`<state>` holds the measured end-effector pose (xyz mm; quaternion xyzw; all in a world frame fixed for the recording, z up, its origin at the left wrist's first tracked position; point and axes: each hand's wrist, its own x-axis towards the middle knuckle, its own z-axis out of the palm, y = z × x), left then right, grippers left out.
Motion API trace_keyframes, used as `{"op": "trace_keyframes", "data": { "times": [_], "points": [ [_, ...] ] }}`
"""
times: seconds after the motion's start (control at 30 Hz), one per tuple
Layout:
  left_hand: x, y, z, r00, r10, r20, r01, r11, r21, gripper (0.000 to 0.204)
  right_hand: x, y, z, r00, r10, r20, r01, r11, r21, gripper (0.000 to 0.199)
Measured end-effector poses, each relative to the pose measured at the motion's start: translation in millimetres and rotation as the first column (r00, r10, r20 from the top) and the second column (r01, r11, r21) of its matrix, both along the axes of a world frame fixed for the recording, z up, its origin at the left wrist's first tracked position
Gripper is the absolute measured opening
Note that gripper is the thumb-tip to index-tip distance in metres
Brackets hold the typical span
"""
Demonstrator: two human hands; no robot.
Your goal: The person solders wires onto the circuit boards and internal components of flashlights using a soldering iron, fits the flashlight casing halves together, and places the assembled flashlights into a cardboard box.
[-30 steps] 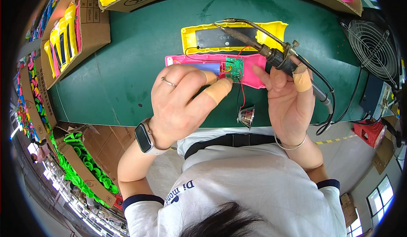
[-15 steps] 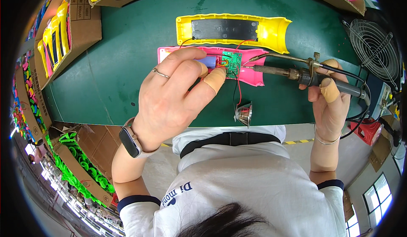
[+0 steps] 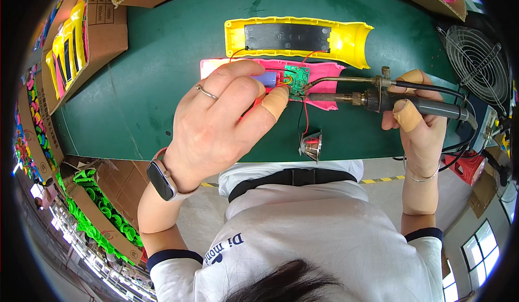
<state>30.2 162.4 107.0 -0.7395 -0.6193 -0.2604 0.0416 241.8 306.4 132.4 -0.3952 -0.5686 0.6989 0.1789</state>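
My left hand [image 3: 213, 121] bends over a pink plastic half-shell [image 3: 328, 73], thumb and index fingertip pinched together at the edge of a green circuit board [image 3: 300, 75]; what they pinch is hidden. A blue cylindrical battery [image 3: 266, 79] lies in the shell beside the board, partly under my fingers. Closed around the dark handle of a soldering iron [image 3: 373, 99], my right hand [image 3: 421, 132] holds its tip at the board's lower right edge. A thin metal tube clamped to the iron ends there too. Wires run from the board to a silvery reflector cup [image 3: 312, 146].
Beyond the pink shell lies a yellow half-shell [image 3: 348, 45] with a black panel [image 3: 286, 36], joined by red wires. Cardboard boxes of coloured parts [image 3: 102, 37] stand left and at the back. A fan with a wire guard [image 3: 478, 59] and a red object [image 3: 466, 168] are at right.
My right hand has brought the soldering iron left and slightly down, so its tip and the metal tube now meet the board's edge. My left hand stays nearly in place.
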Motion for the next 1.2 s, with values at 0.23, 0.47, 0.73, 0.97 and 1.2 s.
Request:
{"op": "trace_keyframes", "data": {
  "times": [0.23,0.47,0.73,0.97,1.2],
  "points": [
    [0,1,0,1.000,-0.007,-0.007,0.007,1.000,0.000,0.032,-2,-4,1,1.000,-0.022,0.016,0.021,0.998,0.052,0.016],
    [2,1,-2,1.000,0.006,-0.020,-0.005,1.000,0.026,0.029,0,-7,1,0.993,-0.082,0.084,0.079,0.996,0.044,0.018],
    [0,0,-1,0.996,-0.006,-0.094,0.006,1.000,0.002,0.025,16,-6,-10,0.945,-0.258,-0.199,0.257,0.966,-0.035,0.024],
    [-10,13,18,0.995,-0.028,0.093,0.031,0.999,-0.036,0.021,31,-3,-24,0.854,-0.332,-0.400,0.300,0.943,-0.141,0.029],
    [-44,70,20,0.998,-0.014,0.064,0.038,0.921,-0.388,0.026,32,-5,-21,0.787,-0.398,-0.471,0.350,0.917,-0.190,0.030]
  ]
}}
